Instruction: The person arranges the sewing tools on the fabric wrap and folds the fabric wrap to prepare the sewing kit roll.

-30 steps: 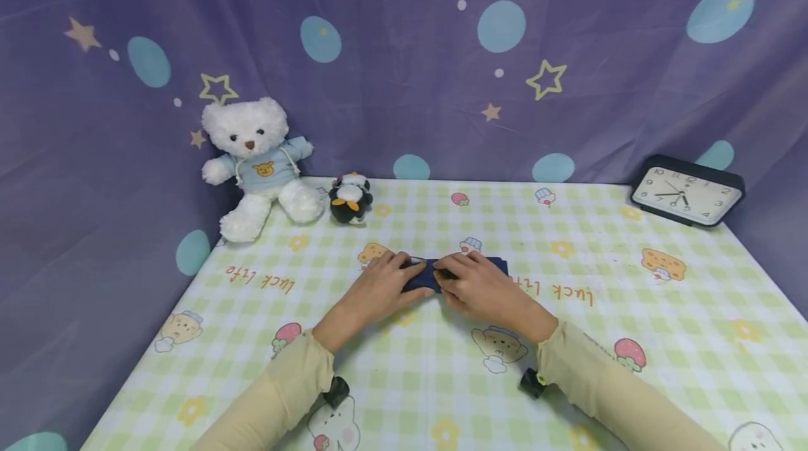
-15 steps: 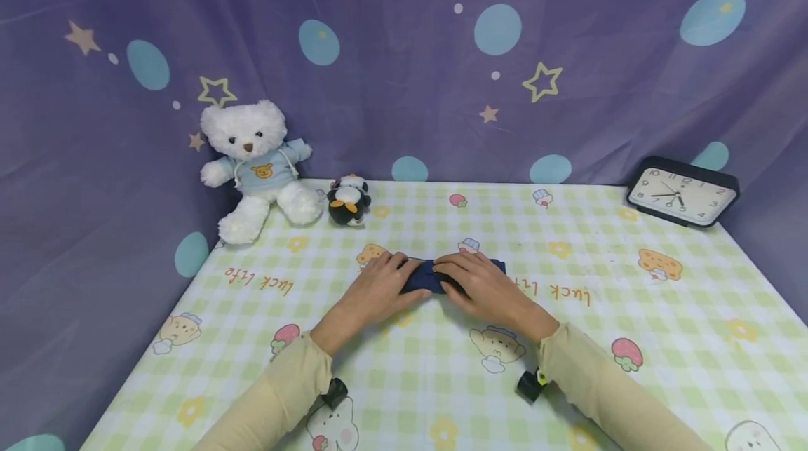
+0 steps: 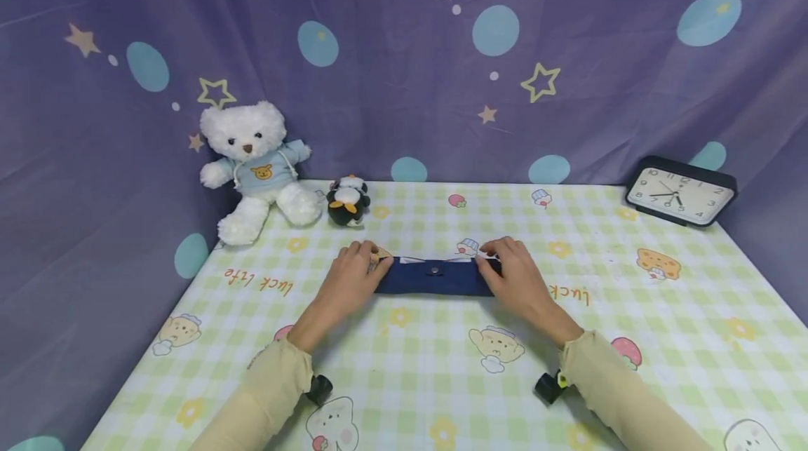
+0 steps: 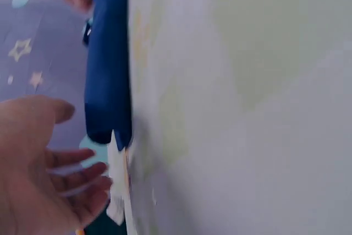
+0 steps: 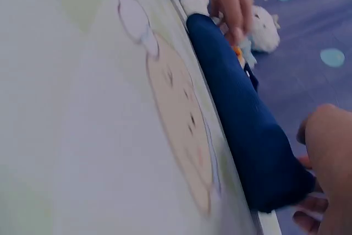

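Note:
A long navy fabric pouch (image 3: 435, 281) lies flat across the middle of the table. A round snap (image 3: 435, 271) shows near the middle of its far edge, with a strip of whitish material behind it. At the pouch's left end is my left hand (image 3: 349, 281); in the left wrist view its fingers (image 4: 77, 177) are spread and apart from the fabric. My right hand (image 3: 519, 281) is at the other end, thumb over the pouch in the head view. In the right wrist view that thumb stands off the fabric, and some fingertips are hidden behind the pouch's end.
A white teddy bear (image 3: 252, 170) in a blue top sits at the back left, beside a small penguin toy (image 3: 348, 200). A black-framed clock (image 3: 682, 191) stands at the back right. Purple curtain (image 3: 404, 107) encloses the checked tablecloth (image 3: 416, 381).
Both hands have moved apart from the pouch's middle, left hand leftward and right hand rightward to its ends. The snap and most of the pouch have come into sight.

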A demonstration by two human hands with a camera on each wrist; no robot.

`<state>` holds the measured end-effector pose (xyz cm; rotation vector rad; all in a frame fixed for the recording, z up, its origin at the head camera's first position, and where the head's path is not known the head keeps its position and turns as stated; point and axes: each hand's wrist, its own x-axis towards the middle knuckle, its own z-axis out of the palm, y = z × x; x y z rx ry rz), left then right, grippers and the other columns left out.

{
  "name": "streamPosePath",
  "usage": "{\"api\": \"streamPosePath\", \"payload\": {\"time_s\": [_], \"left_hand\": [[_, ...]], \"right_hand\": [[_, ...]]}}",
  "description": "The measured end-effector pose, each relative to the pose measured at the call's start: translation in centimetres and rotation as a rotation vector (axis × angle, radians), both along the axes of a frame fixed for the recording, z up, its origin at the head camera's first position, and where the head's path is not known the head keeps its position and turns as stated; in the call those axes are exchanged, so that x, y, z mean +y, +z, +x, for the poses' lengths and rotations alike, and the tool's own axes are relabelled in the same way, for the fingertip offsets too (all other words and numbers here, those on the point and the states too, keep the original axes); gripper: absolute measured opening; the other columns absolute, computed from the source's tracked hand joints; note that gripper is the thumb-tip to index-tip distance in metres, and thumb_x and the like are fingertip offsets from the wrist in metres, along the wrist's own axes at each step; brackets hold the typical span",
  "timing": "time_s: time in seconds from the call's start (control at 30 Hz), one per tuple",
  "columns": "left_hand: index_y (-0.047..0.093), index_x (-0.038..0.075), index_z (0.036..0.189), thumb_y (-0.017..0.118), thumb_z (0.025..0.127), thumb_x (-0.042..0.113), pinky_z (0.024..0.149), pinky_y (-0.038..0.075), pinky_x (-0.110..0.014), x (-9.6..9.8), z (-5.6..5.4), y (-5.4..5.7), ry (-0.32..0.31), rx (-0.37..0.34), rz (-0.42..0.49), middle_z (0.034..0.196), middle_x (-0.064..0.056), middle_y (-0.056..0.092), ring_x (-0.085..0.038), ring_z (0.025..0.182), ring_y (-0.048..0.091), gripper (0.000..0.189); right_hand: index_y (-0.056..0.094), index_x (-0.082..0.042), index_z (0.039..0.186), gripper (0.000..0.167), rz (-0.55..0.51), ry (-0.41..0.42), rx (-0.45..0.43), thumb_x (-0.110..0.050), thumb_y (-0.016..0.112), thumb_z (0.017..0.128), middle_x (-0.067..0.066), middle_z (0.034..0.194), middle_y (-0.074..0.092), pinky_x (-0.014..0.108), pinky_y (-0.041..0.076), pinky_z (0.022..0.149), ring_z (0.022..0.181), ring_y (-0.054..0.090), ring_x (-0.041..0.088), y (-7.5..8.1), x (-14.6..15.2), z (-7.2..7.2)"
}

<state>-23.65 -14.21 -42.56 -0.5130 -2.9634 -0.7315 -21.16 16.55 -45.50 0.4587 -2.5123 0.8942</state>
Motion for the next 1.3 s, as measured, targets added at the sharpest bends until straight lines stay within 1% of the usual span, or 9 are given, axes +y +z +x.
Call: {"api": "streamPosePath", "payload": {"time_s": [0.13,0.23,0.37,0.53,0.7,0.8,0.97,1.1,1.3], "left_hand": [[0.063,0.001,0.107,0.057,0.107,0.038,0.071,0.048,-0.042,-1.3,-0.6,0.1,0.099,-0.174,0.136,0.09,-0.011,0.062,-0.026,0.075,0.057,0.037],[0.064,0.003,0.094,0.057,0.107,0.037,0.06,0.042,-0.034,-1.8,-0.8,0.2,0.099,-0.276,0.194,0.076,-0.007,0.059,-0.018,0.061,0.048,0.037],[0.063,0.008,0.078,0.059,0.106,0.034,0.059,0.035,-0.029,-1.7,-1.0,0.1,0.07,-0.335,0.258,0.065,0.0,0.053,-0.014,0.058,0.042,0.038],[0.057,0.011,0.07,0.061,0.105,0.028,0.058,0.031,-0.028,-1.3,-1.0,0.1,0.07,-0.357,0.323,0.06,0.002,0.047,-0.013,0.056,0.036,0.04],[0.06,0.008,0.072,0.063,0.104,0.024,0.06,0.034,-0.028,-1.1,-0.7,0.0,0.098,-0.348,0.379,0.066,-0.001,0.056,-0.014,0.058,0.04,0.036],[0.064,0.005,0.078,0.063,0.104,0.023,0.061,0.037,-0.029,-1.1,-0.6,-0.1,0.114,-0.339,0.403,0.071,-0.003,0.062,-0.015,0.062,0.046,0.031],[0.067,0.002,0.088,0.063,0.104,0.021,0.065,0.04,-0.029,-0.9,-0.5,-0.4,0.124,-0.314,0.433,0.076,-0.004,0.064,-0.016,0.067,0.053,0.026],[0.068,0.001,0.09,0.063,0.105,0.019,0.066,0.041,-0.029,-0.9,-0.6,-0.7,0.114,-0.301,0.463,0.074,-0.002,0.062,-0.016,0.068,0.052,0.024],[0.064,-0.003,0.096,0.057,0.107,0.014,0.068,0.049,-0.03,-1.0,-0.5,-1.0,0.078,-0.344,0.576,0.072,-0.006,0.064,-0.016,0.068,0.061,0.021]], "right_hand": [[0.062,-0.007,0.098,0.026,-0.12,-0.132,-0.197,-0.032,0.065,0.103,0.006,0.082,0.061,0.039,0.046,0.068,0.073,0.056,0.023,0.1,1.3,0.3],[0.06,-0.009,0.088,0.037,-0.149,-0.175,-0.302,-0.043,0.063,0.103,0.003,0.069,0.057,0.036,0.042,0.059,0.059,0.051,0.02,0.1,1.9,0.5],[0.061,-0.009,0.081,0.047,-0.137,-0.196,-0.382,-0.051,0.062,0.102,0.002,0.064,0.055,0.034,0.039,0.055,0.054,0.048,0.019,0.2,2.3,0.7],[0.055,-0.01,0.07,0.056,-0.124,-0.232,-0.415,-0.057,0.061,0.1,0.001,0.057,0.05,0.033,0.036,0.051,0.049,0.044,0.018,0.4,2.5,1.0],[0.055,-0.012,0.06,0.059,-0.166,-0.194,-0.45,-0.055,0.063,0.1,-0.001,0.051,0.048,0.029,0.033,0.049,0.046,0.041,0.016,0.4,2.4,1.3],[0.064,-0.01,0.065,0.051,-0.223,-0.176,-0.468,-0.047,0.065,0.101,0.0,0.055,0.055,0.028,0.035,0.05,0.049,0.045,0.017,0.5,2.2,1.3],[0.076,-0.003,0.081,0.037,-0.342,-0.162,-0.494,-0.033,0.069,0.102,0.003,0.062,0.063,0.027,0.041,0.052,0.055,0.053,0.018,0.6,2.1,1.4],[0.077,0.003,0.092,0.031,-0.45,-0.148,-0.534,-0.025,0.069,0.102,0.005,0.071,0.068,0.027,0.048,0.054,0.06,0.061,0.018,0.5,2.0,1.5],[0.073,0.007,0.097,0.03,-0.598,-0.163,-0.6,-0.022,0.068,0.102,0.006,0.079,0.071,0.027,0.054,0.061,0.067,0.065,0.015,0.4,1.8,1.5]]}}
